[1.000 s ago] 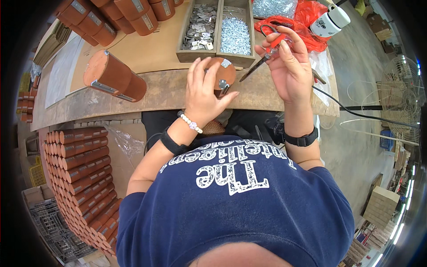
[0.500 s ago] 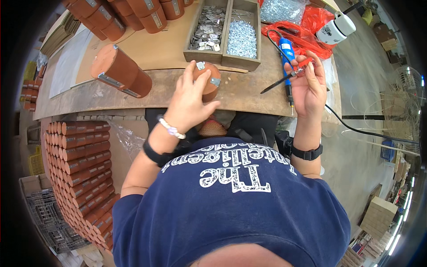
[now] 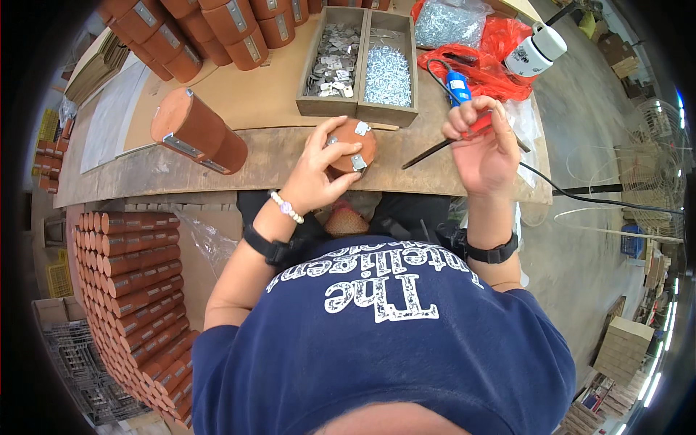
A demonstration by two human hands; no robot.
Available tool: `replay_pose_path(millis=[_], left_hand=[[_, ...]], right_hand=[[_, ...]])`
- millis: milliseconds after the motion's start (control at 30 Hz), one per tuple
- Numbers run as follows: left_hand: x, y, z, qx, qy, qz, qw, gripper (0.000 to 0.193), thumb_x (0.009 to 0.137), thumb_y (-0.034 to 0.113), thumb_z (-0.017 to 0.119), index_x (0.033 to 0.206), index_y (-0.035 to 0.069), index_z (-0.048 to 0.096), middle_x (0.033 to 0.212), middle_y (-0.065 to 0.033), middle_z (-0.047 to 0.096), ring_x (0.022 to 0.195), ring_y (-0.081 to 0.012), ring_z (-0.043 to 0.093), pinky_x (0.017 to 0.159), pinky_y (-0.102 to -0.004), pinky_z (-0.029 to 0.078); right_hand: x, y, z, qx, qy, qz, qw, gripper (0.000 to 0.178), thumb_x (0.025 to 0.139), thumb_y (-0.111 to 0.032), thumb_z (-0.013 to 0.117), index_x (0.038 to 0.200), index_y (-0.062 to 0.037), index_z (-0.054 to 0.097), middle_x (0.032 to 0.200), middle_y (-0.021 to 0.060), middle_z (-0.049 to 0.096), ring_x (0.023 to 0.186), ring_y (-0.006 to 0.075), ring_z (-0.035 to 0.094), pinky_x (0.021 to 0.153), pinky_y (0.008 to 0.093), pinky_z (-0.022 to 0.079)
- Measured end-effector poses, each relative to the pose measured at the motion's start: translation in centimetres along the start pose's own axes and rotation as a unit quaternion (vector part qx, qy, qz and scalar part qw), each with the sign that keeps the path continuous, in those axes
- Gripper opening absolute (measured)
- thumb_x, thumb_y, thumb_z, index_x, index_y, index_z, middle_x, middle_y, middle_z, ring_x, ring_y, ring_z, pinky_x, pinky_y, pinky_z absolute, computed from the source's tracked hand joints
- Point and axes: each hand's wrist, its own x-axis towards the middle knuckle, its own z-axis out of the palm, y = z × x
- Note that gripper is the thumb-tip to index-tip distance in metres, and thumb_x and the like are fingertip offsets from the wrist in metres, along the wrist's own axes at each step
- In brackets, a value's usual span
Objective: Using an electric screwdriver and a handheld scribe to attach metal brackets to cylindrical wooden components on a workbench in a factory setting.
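My left hand [image 3: 317, 165] wraps its thumb and fingers round the near end of a reddish-brown cylinder [image 3: 368, 148] at the table's front edge. Small metal plates sit at the rim of its round face. Over the table to the right, my right hand [image 3: 484, 165] grips a screwdriver [image 3: 428, 154] by its red handle. The dark shaft points left and down, its tip apart from the cylinder. A blue electric screwdriver [image 3: 458, 85] lies just beyond that hand, partly hidden by it. Another reddish-brown cylinder [image 3: 217, 138] with metal strips stands to the left.
A two-part wooden box [image 3: 355, 114] holds metal plates [image 3: 335, 61] and screws [image 3: 388, 76]. Behind it at right are a red plastic bag [image 3: 500, 61] and a white bottle [image 3: 535, 51]. Stacked cylinders stand at the back left and beside the table [image 3: 138, 290].
The cylinder under my left hand has shifted right and turned, showing more plates, and my fingers have closed round it. My right hand has moved slightly left with the screwdriver.
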Motion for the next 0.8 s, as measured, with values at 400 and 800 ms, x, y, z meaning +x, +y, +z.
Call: replay_pose_path(millis=[400,800], left_hand=[[-1.1,1.1,2.2,0.099,0.152,-0.011,0.983,0.031,0.057,0.007,0.072,0.084,0.002,0.058,0.11,-0.0195,0.046,0.101,-0.0316,0.048,0.081,-0.0363,0.043],[-1.2,0.9,2.4,0.075,0.165,-0.015,0.983,0.03,0.055,0.007,0.071,0.082,0.005,0.058,0.108,-0.0179,0.047,0.103,-0.0351,0.045,0.084,-0.039,0.039]], right_hand=[[1.7,5.0,3.7,-0.053,-0.072,-0.02,0.996,0.025,0.086,-0.013,0.046,0.063,-0.004,0.043,0.046,0.0016,0.037,0.04,0.0087,0.033,0.039,0.0235,0.028],[1.9,5.1,3.9,-0.134,-0.072,-0.015,0.988,0.033,0.088,-0.017,0.037,0.057,-0.0066,0.033,0.046,0.0032,0.034,0.042,0.0105,0.03,0.039,0.0236,0.024]])
